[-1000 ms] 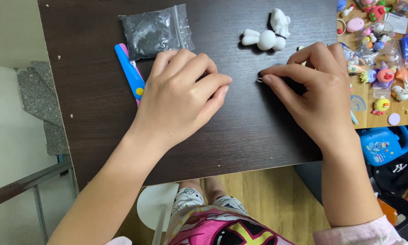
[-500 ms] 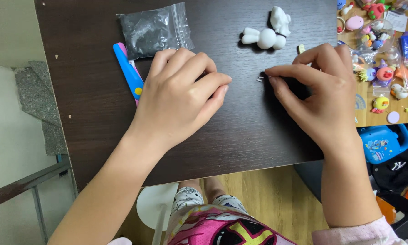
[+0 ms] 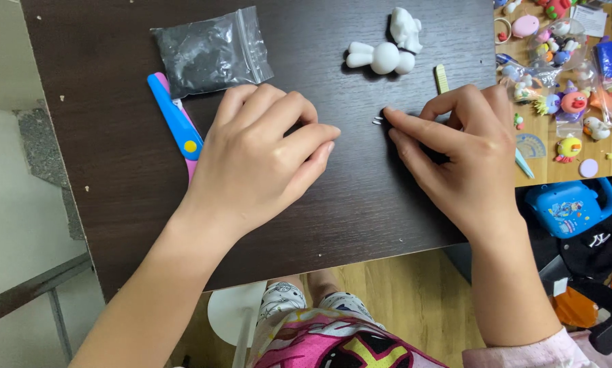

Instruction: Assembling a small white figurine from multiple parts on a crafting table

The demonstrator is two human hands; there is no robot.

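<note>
Head view, looking down on a dark wood-grain table (image 3: pixel 360 204).

Left hand (image 3: pixel 255 160): rests palm down near the middle of the table, fingers loosely curled and close together, not gripping anything visible. Whether something small lies under the palm cannot be told. It sits as it did a second ago, no shift worth noting.

Right hand (image 3: pixel 459 153): index finger and thumb pressed together at the tips, pinching or pinning a tiny pale piece (image 3: pixel 377 121) against the table. Only its end shows past the fingertip; it looks like a thin sliver, possibly white clay, but it is too small to be sure. Compared with a second ago the fingers have straightened and reached leftward, so the piece now shows just beyond the tip, between the two hands.

Judgement: the work is fine handling of this small piece; the right hand does it, and the left is idle or steadying.

Around them:
- white clay figure (image 3: pixel 386 48), several rounded lumps joined, near the table's far edge, apart from both hands.
- grey zip bag (image 3: pixel 210 51) at far left, holding dark material.
- blue and pink scissors (image 3: pixel 176 123) just beside the left hand, partly under the bag.
- small ridged yellow-green piece (image 3: pixel 442 78) close to the right hand.
- adjoining lighter surface with small coloured clay figures (image 3: pixel 568 102) on the right.
</note>
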